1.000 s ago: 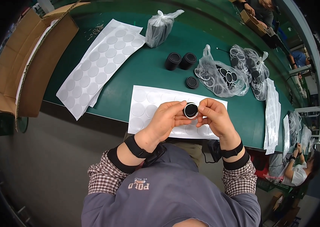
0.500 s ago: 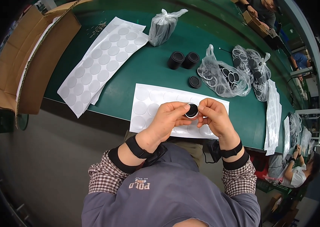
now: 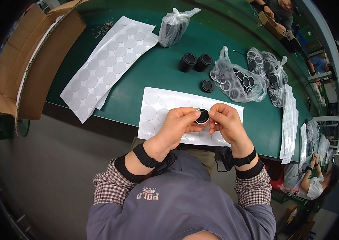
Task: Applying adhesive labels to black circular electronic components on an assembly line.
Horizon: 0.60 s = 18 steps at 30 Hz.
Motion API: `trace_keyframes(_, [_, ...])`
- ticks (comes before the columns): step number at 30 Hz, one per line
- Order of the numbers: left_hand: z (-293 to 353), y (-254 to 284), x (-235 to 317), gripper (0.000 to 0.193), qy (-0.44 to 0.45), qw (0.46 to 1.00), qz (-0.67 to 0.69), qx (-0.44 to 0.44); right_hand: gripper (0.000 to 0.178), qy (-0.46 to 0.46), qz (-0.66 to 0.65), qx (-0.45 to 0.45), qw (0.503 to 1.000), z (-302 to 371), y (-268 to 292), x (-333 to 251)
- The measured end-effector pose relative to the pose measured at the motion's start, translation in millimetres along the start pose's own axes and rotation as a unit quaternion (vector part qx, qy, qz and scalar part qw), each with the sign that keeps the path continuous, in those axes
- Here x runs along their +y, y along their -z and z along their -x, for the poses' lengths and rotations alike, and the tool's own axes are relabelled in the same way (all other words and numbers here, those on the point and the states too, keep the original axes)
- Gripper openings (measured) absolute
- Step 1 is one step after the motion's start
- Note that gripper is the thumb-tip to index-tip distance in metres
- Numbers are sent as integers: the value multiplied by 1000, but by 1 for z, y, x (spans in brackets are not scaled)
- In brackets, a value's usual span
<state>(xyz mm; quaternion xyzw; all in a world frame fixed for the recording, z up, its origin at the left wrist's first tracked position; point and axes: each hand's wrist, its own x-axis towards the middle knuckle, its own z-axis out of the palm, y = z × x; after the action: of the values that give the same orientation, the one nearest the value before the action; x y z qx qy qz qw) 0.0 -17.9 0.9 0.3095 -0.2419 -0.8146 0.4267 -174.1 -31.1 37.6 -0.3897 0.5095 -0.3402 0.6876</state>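
A green table spreads under the work. With the black, white-rimmed round piece as the dial's centre, a cardboard carton stands open at ten o'clock, a white edge showing inside. Toward eleven, a knotted clear bag holds dark contents; between one and two, a clear bag holds black discs and white rings. The left hand, nearly closed, grips the piece's left side; the right hand pinches its right edge.
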Motion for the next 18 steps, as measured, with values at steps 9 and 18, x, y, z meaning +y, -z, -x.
trace_keyframes(9, [2,-1,0,22,-3,1000,3,17,12,-1,19,12,1000,-1,-2,2])
trace_keyframes(18, [3,2,-1,22,-5,1000,0,18,12,-10,29,22,999,-3,-4,4])
